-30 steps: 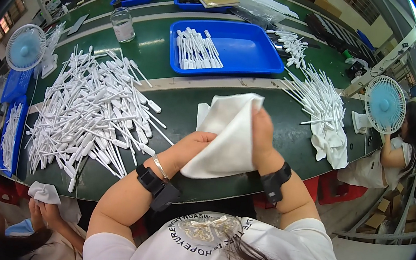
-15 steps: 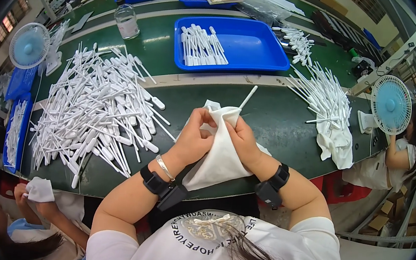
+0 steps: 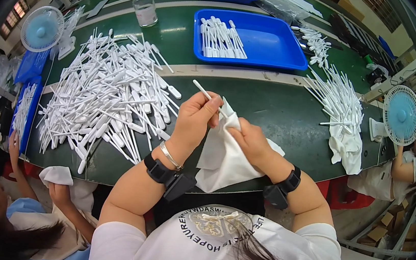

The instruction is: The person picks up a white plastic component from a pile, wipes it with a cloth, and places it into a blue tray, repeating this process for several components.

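Observation:
Near the front edge of the table, my left hand (image 3: 196, 117) is closed in a pinch on a slim white plastic stick (image 3: 202, 89), which slants up to the left. The stick's lower end goes into the folds of a white cloth (image 3: 230, 158). My right hand (image 3: 252, 141) grips that cloth around the stick's lower part, thumb pressed on the fabric. To the left lies a big loose pile of white plastic sticks (image 3: 112, 93) with wider, paddle-like ends. Several similar sticks (image 3: 222, 39) stand grouped in the left part of a blue tray (image 3: 274, 40).
On the right, a bundle of white sticks (image 3: 342, 101) rests on another white cloth (image 3: 346, 151). A clear bottle (image 3: 145, 12) stands behind the pile. Fans (image 3: 42, 29) flank the table. A co-worker (image 3: 56, 200) holding a cloth sits at left; another person (image 3: 404, 162) is at right.
The stick now tilts up to the left instead of the right, and my left hand has gone from the cloth to the stick. The whole view has shifted slightly.

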